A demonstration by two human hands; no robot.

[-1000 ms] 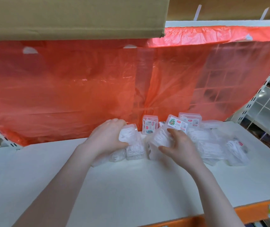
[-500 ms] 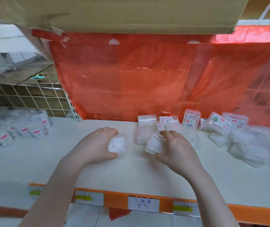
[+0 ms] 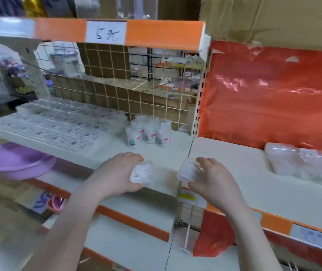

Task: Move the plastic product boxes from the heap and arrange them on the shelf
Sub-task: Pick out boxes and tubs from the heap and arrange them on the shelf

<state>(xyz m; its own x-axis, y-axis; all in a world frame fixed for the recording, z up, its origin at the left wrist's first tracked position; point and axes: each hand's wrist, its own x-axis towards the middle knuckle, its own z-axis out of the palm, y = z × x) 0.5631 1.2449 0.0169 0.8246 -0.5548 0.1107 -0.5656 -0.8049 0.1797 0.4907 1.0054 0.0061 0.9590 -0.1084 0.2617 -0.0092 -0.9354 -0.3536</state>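
- Far left, a purple basin [image 3: 17,163] sits below the white shelf [image 3: 172,151], where flat clear packs [image 3: 58,124] lie in rows beside upright tubs [image 3: 148,132].
- My left hand [image 3: 117,173] pinches one plastic product box [image 3: 141,172] over the shelf's front edge, thumb beneath, fingers curled on top.
- My right hand [image 3: 213,177] grips a second box [image 3: 188,170] the same way, just right of the shelf seam.
- Both look light, stiff and slick; I judge a hold across the short sides safest, since thin walls may flex or slip.
- Far right, the heap [image 3: 297,161] lies against the orange sheet [image 3: 273,94].
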